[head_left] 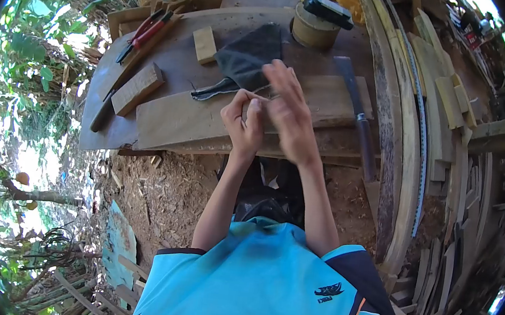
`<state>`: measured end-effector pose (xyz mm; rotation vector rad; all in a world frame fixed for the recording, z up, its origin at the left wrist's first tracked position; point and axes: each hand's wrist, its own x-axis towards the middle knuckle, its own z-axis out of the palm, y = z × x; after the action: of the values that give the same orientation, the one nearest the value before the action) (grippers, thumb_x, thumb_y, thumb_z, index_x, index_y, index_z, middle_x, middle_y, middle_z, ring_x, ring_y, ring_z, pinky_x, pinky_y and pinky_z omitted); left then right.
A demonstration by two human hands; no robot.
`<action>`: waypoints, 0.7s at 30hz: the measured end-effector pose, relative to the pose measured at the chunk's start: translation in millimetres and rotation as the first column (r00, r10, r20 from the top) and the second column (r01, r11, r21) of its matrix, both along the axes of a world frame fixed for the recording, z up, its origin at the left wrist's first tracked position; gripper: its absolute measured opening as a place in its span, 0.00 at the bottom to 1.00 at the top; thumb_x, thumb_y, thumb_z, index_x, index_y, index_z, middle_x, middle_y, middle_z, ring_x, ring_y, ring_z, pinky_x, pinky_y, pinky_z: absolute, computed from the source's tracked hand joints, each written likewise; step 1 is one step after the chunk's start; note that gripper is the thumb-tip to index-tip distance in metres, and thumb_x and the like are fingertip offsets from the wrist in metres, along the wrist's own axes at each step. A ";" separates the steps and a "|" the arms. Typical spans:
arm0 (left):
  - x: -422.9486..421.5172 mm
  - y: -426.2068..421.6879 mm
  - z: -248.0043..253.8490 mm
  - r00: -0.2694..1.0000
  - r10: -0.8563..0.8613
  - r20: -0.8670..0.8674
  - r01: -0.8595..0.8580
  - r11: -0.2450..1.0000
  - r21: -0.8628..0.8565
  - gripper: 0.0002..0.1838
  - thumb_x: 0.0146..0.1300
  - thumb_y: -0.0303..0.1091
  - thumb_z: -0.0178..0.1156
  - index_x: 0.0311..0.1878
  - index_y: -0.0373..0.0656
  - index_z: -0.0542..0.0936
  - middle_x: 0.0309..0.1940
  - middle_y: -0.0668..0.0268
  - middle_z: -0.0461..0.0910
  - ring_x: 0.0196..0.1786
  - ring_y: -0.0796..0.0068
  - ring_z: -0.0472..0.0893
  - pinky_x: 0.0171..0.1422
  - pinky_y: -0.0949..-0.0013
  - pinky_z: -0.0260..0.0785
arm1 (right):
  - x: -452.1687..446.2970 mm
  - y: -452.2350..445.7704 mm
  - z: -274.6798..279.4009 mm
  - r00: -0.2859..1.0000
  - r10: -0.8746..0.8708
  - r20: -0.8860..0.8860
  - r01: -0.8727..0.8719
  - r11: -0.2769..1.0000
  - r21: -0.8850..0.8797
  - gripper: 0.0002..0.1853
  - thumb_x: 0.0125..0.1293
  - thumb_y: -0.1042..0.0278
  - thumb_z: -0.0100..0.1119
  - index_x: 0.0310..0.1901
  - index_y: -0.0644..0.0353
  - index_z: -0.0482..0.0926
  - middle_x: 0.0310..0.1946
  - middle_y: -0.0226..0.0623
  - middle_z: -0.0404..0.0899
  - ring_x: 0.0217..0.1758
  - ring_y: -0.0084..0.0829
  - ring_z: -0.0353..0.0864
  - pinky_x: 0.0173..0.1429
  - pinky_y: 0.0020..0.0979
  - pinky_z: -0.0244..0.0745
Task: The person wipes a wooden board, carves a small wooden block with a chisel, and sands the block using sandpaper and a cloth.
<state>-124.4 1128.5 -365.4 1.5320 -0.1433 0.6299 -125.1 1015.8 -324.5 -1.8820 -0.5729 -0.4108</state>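
Note:
My left hand point(244, 121) is closed, with its fingers curled and the thumb against them. Whatever it may hold is too small or hidden to make out. Beside it, nearly touching, my right hand point(290, 119) is raised with the fingers stretched out, slightly blurred. Both are above a wooden board point(176, 120) on the workbench. Just beyond them lies a dark cloth point(253, 50), its lower edge reaching close to my left hand. To the right rests a long blade with a dark handle point(364, 145).
A wood block point(204, 45) and another wood block point(138, 89) lie on the bench, left of the cloth. Red-handled pliers point(152, 31) lie farther left. A round container point(312, 31) has a dark object point(327, 11) on top. Long planks point(394, 129) line the right side.

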 end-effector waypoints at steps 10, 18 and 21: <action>-4.0 -0.3 9.5 0.997 0.020 -0.076 -0.020 1.000 0.010 0.11 0.60 0.32 0.49 0.27 0.33 0.72 0.18 0.73 0.68 0.25 0.87 0.62 0.28 0.77 0.55 | 1.7 0.6 -20.6 0.977 -0.005 -0.211 0.043 0.983 0.177 0.25 0.70 0.58 0.36 0.65 0.56 0.64 0.67 0.44 0.60 0.72 0.44 0.55 0.74 0.40 0.45; -2.2 1.3 8.2 1.000 0.030 0.006 -0.030 0.999 0.042 0.09 0.58 0.28 0.50 0.25 0.34 0.74 0.13 0.66 0.68 0.18 0.82 0.67 0.25 0.73 0.60 | 1.5 -2.1 -18.0 0.992 0.009 -0.123 0.011 0.987 0.158 0.22 0.65 0.64 0.37 0.59 0.55 0.72 0.62 0.43 0.68 0.68 0.44 0.62 0.70 0.42 0.52; 1.3 -6.9 5.7 0.999 0.038 0.014 -0.037 0.996 -0.086 0.08 0.57 0.28 0.50 0.25 0.34 0.74 0.13 0.67 0.67 0.18 0.81 0.67 0.25 0.73 0.59 | -19.2 9.7 23.4 0.986 -0.045 0.161 0.077 0.977 -0.199 0.23 0.65 0.65 0.37 0.58 0.61 0.72 0.58 0.43 0.72 0.63 0.41 0.68 0.68 0.37 0.58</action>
<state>-123.2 1121.6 -359.6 1.4496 -0.0986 0.6702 -144.3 1025.5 -301.1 -2.0809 -0.6846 -0.5614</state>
